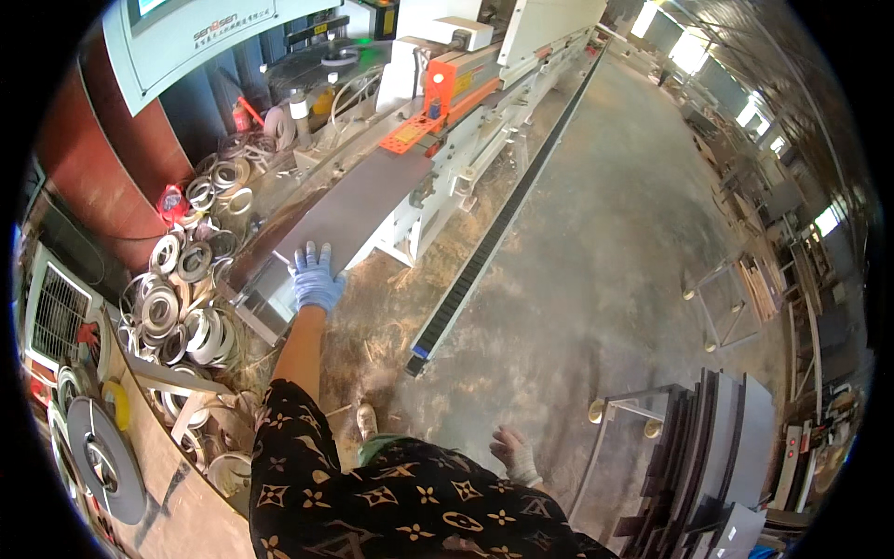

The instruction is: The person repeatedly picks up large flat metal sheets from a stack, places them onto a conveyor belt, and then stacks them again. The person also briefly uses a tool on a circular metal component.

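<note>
A long dark grey panel (pixel 358 200) lies on the bed of a white machine, its far end at the orange guard (pixel 407 135). My left hand (pixel 318 279), in a blue glove, rests flat on the panel's near end with its fingers spread. It presses on the surface and grips nothing. Low beside my body hangs my right hand (pixel 515 455), in a pale glove, with loosely parted fingers and nothing visible in them. It is apart from the machine and the panel.
A black roller track (pixel 503 224) runs along the floor to the machine's right. Stacked dark panels (pixel 703 456) stand at the lower right, near a wheeled metal frame (pixel 643 405). Many edging rolls (pixel 160 310) are heaped at left; a large grey roll (pixel 104 461) lies on a board.
</note>
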The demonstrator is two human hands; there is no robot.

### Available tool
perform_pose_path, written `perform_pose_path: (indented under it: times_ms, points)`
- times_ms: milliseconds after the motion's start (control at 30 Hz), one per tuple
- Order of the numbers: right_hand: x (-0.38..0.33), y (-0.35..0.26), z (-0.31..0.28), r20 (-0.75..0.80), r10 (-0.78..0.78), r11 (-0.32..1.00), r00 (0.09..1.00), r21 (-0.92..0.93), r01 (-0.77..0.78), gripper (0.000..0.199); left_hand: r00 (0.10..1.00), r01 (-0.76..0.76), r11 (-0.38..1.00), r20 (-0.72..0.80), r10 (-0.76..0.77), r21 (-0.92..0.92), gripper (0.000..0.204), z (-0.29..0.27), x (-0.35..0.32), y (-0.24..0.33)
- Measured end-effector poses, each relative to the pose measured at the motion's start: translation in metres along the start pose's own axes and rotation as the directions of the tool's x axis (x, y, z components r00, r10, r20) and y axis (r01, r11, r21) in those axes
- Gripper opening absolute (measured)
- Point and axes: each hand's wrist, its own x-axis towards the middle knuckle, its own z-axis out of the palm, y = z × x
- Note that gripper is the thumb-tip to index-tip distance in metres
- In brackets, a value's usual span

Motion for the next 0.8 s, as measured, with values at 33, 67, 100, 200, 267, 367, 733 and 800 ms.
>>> perform_pose_path:
  times_ms: [33, 67, 100, 200, 267, 367, 733, 800]
  points:
    - [0.003, -0.004, -0.012, -0.008, 0.000, 1.000, 1.000, 0.012, 0.000, 0.032, 1.000, 0.008, 1.000, 0.001, -0.008, 0.000, 0.074, 0.001, 0.004, 0.003]
    - [0.007, -0.007, -0.019, -0.016, 0.000, 1.000, 1.000, 0.022, 0.001, 0.033, 1.000, 0.018, 1.000, 0.003, -0.018, 0.000, 0.074, 0.003, 0.007, 0.005]
    - [0.006, -0.015, -0.022, -0.021, -0.011, 1.000, 1.000, 0.029, 0.012, 0.032, 1.000, 0.020, 1.000, -0.013, -0.020, -0.004, 0.074, 0.006, 0.011, 0.007]
    - [0.004, -0.031, -0.026, -0.055, -0.064, 0.993, 0.996, 0.091, 0.069, 0.032, 1.000, 0.005, 1.000, -0.020, -0.005, 0.003, 0.073, 0.010, 0.019, 0.014]
    - [0.004, -0.035, -0.028, -0.050, -0.084, 0.990, 0.995, 0.111, 0.090, 0.033, 1.000, 0.005, 1.000, -0.017, -0.005, -0.003, 0.073, 0.011, 0.023, 0.022]
    - [0.005, -0.034, -0.027, -0.017, -0.051, 0.996, 0.999, 0.074, 0.052, 0.047, 1.000, 0.015, 1.000, -0.004, -0.015, 0.002, 0.074, 0.010, 0.030, 0.028]
    - [0.029, -0.052, 0.008, -0.013, -0.110, 0.988, 0.994, 0.108, 0.111, 0.036, 0.999, 0.030, 0.999, 0.034, -0.030, 0.015, 0.075, 0.009, 0.049, 0.043]
    - [0.037, -0.053, 0.021, -0.003, -0.111, 0.988, 0.994, 0.107, 0.111, 0.033, 0.999, 0.032, 0.999, 0.028, -0.033, 0.024, 0.075, 0.010, 0.051, 0.041]
